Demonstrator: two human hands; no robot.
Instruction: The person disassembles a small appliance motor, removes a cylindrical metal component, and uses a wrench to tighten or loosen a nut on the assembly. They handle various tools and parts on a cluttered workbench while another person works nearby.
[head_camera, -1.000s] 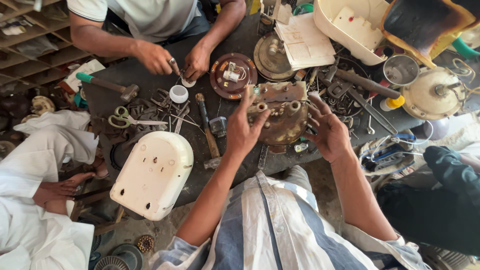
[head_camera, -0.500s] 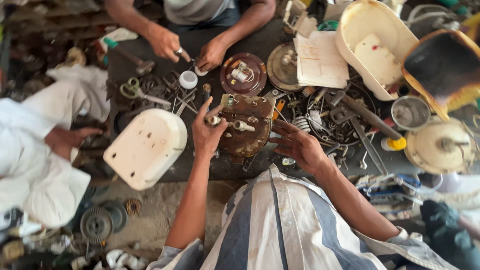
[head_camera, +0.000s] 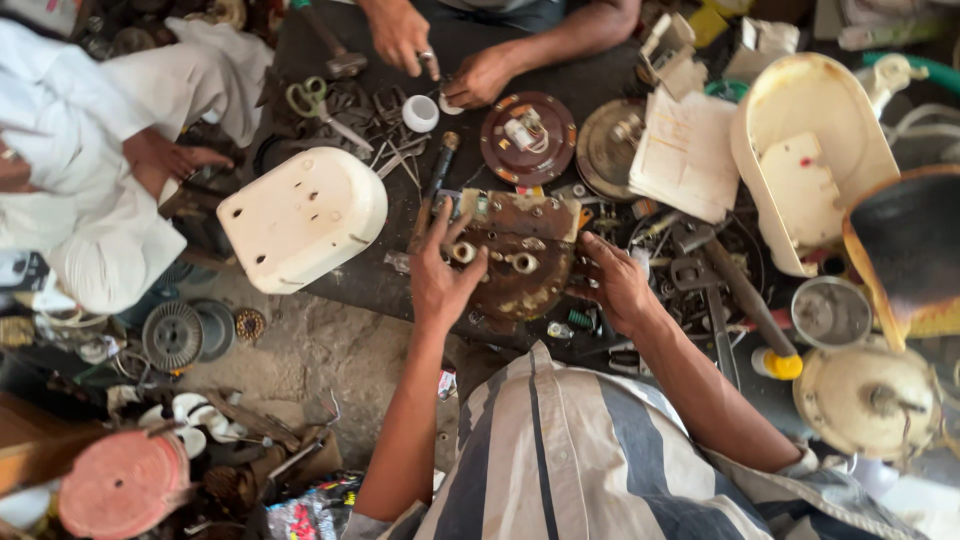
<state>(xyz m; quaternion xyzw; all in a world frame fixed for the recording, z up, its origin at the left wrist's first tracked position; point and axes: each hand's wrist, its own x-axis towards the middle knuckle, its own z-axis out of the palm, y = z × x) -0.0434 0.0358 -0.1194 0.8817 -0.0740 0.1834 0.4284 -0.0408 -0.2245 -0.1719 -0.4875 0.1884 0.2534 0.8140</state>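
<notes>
The rusty brown round metal plate (head_camera: 520, 265) with two pale knobs lies flat on the dark workbench (head_camera: 350, 285), stripped of any cover, its fittings in place. The left hand (head_camera: 440, 275) pinches one knob while the right hand (head_camera: 615, 285) curls on the plate's rim. The plate's near edge (and any loosened screws) is hidden beneath the fingers.

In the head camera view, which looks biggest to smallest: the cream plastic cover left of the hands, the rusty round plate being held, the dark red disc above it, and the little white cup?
1. Cream plastic cover
2. Rusty round plate, partly hidden by both hands
3. Dark red disc
4. Small white cup
</notes>
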